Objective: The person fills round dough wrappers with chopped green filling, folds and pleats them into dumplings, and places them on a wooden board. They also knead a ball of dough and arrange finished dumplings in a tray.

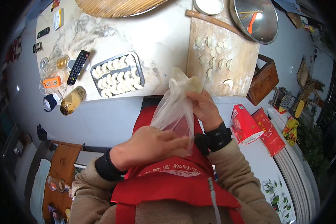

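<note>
A thin translucent plastic bag point(175, 103) hangs between my hands over the red apron point(170, 190). My right hand point(204, 107) pinches its gathered upper part close to the table edge; something pale shows there, which I cannot make out. The fingers of my left hand point(154, 144) are at the bag's lower end, partly behind the film. Left of the bag, a dark tray point(142, 75) holds rows of crescent dumplings point(120, 77). On the right, a floured wooden board point(240, 81) carries more dumplings and small dough pieces point(212, 52).
A rolling pin point(212, 21), a white bowl point(210, 6) and a steel basin point(270, 25) stand at the board's far end. A woven tray point(114, 8) lies at the far edge. A remote control point(78, 67) and a jar of liquid point(72, 100) are on the left.
</note>
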Tool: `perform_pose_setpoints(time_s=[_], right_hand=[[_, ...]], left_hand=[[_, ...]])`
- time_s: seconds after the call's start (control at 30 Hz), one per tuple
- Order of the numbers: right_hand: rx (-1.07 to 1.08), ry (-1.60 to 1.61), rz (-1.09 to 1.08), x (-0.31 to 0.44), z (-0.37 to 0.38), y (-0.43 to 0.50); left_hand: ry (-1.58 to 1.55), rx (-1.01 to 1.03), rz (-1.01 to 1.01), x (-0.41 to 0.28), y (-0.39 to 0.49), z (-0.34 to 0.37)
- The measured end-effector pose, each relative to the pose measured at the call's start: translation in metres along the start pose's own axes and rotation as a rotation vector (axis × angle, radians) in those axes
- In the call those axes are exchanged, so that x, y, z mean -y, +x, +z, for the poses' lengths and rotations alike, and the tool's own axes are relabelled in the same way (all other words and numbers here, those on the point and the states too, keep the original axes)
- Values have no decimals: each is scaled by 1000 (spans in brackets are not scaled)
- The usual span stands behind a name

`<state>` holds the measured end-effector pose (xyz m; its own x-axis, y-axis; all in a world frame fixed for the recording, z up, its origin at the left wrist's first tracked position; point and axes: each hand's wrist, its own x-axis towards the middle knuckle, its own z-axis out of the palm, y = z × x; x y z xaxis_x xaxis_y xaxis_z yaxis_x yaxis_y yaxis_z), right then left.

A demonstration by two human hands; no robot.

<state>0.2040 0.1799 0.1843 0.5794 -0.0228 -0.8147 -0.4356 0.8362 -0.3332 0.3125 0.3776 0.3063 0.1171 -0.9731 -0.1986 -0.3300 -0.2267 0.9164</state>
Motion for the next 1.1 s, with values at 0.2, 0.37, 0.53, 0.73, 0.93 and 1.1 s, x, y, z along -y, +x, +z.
perform_pose_setpoints(time_s=[0.2, 0.37, 0.53, 0.73, 0.93, 1.1], right_hand=[[-118, 176, 85, -24, -25, -22], [-100, -18, -44, -20, -50, 17], [-291, -773, -284, 21, -49, 12], [-140, -1141, -512, 36, 20, -9], [-64, -1405, -361, -30, -2, 69], [14, -1470, -95, -65, -70, 92]], left_hand=[[207, -80, -399, 45, -27, 35], [-7, 53, -668, 80, -25, 78], [-480, -51, -803, 117, -23, 72], [-3, -485, -780, 136, 22, 75], [314, -569, -748, 156, 61, 79], [503, -759, -495, 150, 80, 83]])
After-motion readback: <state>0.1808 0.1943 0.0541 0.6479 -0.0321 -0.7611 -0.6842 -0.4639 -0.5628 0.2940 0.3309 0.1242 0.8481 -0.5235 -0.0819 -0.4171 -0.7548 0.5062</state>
